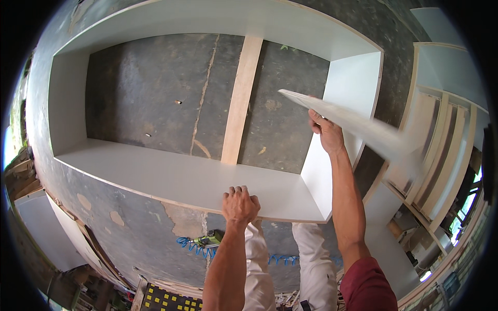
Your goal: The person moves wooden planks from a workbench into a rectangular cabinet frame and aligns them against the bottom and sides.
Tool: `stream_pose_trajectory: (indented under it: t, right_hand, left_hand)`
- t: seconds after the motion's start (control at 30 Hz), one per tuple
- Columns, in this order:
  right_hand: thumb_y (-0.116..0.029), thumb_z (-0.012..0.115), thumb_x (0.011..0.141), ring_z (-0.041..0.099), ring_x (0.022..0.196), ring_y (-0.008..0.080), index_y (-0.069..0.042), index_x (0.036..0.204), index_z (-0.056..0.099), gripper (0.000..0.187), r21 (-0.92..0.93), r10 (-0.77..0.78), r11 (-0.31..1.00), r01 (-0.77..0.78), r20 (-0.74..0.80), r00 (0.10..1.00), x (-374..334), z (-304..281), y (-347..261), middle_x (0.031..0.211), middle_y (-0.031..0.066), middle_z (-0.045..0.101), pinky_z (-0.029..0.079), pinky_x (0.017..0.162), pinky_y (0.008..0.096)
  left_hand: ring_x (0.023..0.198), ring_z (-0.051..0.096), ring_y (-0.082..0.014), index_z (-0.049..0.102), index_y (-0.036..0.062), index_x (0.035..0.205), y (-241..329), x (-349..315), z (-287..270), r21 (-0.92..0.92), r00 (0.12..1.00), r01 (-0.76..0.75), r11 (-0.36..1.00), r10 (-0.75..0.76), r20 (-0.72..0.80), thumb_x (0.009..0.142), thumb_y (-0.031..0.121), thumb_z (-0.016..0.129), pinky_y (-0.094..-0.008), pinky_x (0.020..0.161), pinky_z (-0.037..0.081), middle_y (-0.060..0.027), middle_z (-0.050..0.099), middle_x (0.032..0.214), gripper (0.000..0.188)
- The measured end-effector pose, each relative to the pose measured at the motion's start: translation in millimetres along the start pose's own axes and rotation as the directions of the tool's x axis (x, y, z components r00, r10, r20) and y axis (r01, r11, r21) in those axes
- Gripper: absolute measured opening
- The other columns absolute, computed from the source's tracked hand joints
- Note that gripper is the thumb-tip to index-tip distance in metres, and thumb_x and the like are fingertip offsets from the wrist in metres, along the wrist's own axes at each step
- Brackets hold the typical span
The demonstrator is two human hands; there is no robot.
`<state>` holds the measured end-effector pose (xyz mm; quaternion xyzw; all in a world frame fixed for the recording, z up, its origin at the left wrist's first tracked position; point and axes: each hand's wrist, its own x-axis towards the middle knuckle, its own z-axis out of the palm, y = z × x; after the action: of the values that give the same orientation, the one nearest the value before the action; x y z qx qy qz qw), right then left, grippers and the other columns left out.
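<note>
Left fingers (238, 191) on one frame (155, 167); right fingers (314, 126), one panel (358, 120).

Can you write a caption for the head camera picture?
Left hand on a big white frame, right hand holding a pale board.

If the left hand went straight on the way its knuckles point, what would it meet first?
At its present height, the left hand would probably cross the open frame and meet the far white panel first. Depth is hard to judge, though: if it angles downward, the wooden crosspiece may come first.
</note>
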<state>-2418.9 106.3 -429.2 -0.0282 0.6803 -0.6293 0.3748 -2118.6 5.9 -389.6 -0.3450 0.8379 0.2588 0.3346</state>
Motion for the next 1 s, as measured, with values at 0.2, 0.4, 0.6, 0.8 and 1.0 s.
stream_pose_trajectory:
  t: [0.2,0.4,0.6,0.8,1.0]
  right_hand:
    - [-0.012,0.062,0.092,0.053,0.121,0.0168,-0.004,0.122,0.070,0.032,0.223,-0.176,0.962,0.159,0.059,0.983,1.1,1.4,24.1,0.139,0.0039,0.050,0.042,0.104,0.0304]
    - [-0.015,0.078,0.085,0.051,0.086,0.0102,-0.002,0.085,0.061,0.021,0.060,-0.054,0.996,0.072,-0.254,0.966,9.7,20.9,48.1,0.107,0.0009,0.046,0.044,0.082,0.0260]
    - [-0.001,0.075,0.085,0.051,0.087,0.0096,-0.007,0.097,0.047,0.031,-0.153,-0.239,0.968,0.200,-0.313,0.919,30.6,34.7,49.5,0.099,-0.0004,0.046,0.044,0.077,0.0246]
    - [0.007,0.066,0.084,0.051,0.093,0.0082,-0.010,0.099,0.045,0.031,-0.040,-0.227,0.974,0.224,-0.267,0.937,36.2,30.7,48.1,0.097,-0.0004,0.049,0.043,0.083,0.0233]
    - [0.014,0.054,0.072,0.042,0.075,0.0062,-0.010,0.084,0.043,0.029,0.160,-0.083,0.974,0.158,-0.398,0.913,51.0,20.3,61.1,0.094,-0.0027,0.040,0.039,0.071,0.0217]
  left_hand:
    - [0.103,0.063,-0.0323,0.068,0.0024,0.099,-3.2,-6.3,0.5,-0.184,1.000,-0.017,0.983,0.016,-0.011,0.080,0.023,0.057,-0.0443,0.087,0.048,-0.0169,0.069,0.103,0.030]
    - [0.093,0.066,-0.0389,0.067,-0.0032,0.095,4.8,-5.4,0.9,-0.163,0.993,0.072,0.984,-0.086,-0.081,0.078,0.019,0.057,-0.0485,0.084,0.052,-0.0206,0.068,0.093,0.029]
    - [0.087,0.066,-0.0387,0.066,-0.0023,0.089,0.4,-1.5,5.0,-0.058,0.994,-0.037,0.998,0.031,-0.103,0.078,0.017,0.056,-0.0483,0.085,0.049,-0.0212,0.068,0.090,0.024]
    - [0.086,0.066,-0.0373,0.064,-0.0008,0.083,-5.2,-3.3,9.9,-0.046,0.981,-0.107,0.993,0.098,-0.166,0.077,0.017,0.056,-0.0481,0.080,0.049,-0.0207,0.068,0.086,0.020]
    - [0.083,0.064,-0.0346,0.062,0.0008,0.081,-8.6,-5.8,12.8,-0.027,0.961,-0.179,0.983,0.169,-0.220,0.078,0.017,0.057,-0.0454,0.076,0.049,-0.0172,0.066,0.080,0.018]
